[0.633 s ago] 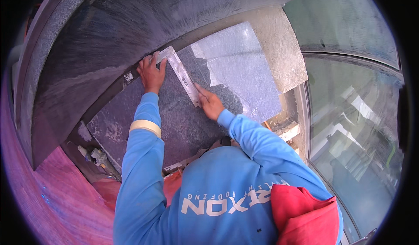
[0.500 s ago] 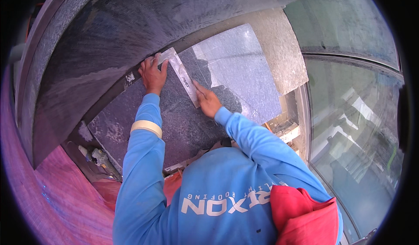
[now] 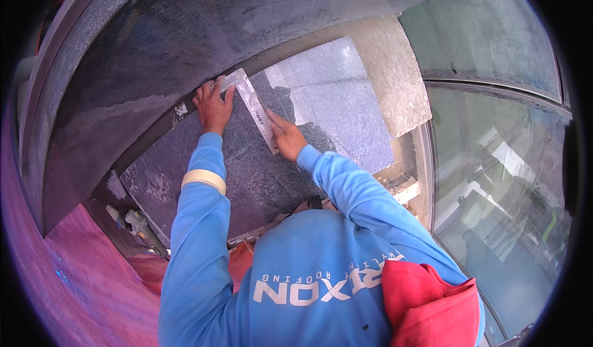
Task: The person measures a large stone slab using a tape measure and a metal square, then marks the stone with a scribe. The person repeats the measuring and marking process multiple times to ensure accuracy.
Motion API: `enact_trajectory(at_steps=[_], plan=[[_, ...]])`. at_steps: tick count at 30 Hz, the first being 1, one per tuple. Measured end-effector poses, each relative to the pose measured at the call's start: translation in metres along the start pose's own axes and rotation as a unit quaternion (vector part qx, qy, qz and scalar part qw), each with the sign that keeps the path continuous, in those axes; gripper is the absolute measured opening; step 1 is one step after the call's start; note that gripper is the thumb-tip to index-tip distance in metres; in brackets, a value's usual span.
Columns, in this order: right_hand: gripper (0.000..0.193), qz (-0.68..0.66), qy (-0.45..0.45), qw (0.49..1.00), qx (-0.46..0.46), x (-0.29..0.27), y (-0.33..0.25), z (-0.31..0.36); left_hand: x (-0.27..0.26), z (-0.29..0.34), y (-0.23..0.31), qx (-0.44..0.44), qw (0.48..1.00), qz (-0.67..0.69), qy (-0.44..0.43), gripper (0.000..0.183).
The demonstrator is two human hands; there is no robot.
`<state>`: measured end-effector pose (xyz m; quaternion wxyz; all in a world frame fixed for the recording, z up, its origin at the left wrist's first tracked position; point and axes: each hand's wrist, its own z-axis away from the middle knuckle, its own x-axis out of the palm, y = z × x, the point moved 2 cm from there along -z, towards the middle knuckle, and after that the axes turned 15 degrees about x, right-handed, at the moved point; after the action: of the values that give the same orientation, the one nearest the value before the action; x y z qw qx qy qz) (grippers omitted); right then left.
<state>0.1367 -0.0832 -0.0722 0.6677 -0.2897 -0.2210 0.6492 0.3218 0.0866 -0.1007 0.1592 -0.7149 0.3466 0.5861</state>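
A metal carpenter's square [image 3: 254,109] lies on a dark grey stone slab [image 3: 210,174]. Its short arm is at the slab's far edge, beside the dark upright panel. My left hand [image 3: 213,109] grips that short arm, thumb on the near side and fingers over the far side. Along the long blade's right edge, my right hand [image 3: 288,140] is closed in a pinch close to the blade's near end. Whatever its fingers hold is hidden. The slab's right part is pale, with a ragged border against the darker part.
A tall dark panel [image 3: 185,44] curves along the far and left side. Beyond the slab is a beige stone piece [image 3: 395,69]. Glass panes [image 3: 494,161] stand at the right. Pink sheeting [image 3: 92,273] and a dusty tool-like object [image 3: 139,223] are at lower left.
My right hand has slid slightly up along the blade, away from me. The square and my left hand hold nearly the same place; the whole view has shifted a little.
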Motion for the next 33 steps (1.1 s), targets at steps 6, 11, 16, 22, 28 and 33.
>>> enact_trajectory(at_steps=[6,11,16,22,28,33], plan=[[0.051,0.006,-0.074,0.993,0.096,-0.049,0.051,0.112,-0.006,0.005,0.000,0.001,1.000,-0.011,0.017,0.044],[0.055,0.120,0.128,0.984,-0.044,-0.113,0.088,0.134,-0.050,0.048,0.000,0.051,0.994,-0.024,0.092,0.046],[0.059,0.189,0.166,0.968,-0.004,-0.129,0.025,0.131,-0.108,0.124,-0.020,0.009,0.994,-0.075,0.074,0.047],[0.065,0.345,0.067,0.924,-0.148,-0.066,-0.014,0.124,-0.130,0.174,-0.055,-0.044,0.991,-0.110,0.069,0.045],[0.073,0.358,-0.035,0.917,-0.171,0.006,-0.005,0.120,-0.119,0.177,-0.042,-0.022,0.996,-0.081,0.004,0.044],[0.085,0.179,-0.098,0.976,-0.077,0.015,-0.007,0.110,-0.126,0.174,-0.014,-0.070,0.989,-0.130,0.013,0.045]])
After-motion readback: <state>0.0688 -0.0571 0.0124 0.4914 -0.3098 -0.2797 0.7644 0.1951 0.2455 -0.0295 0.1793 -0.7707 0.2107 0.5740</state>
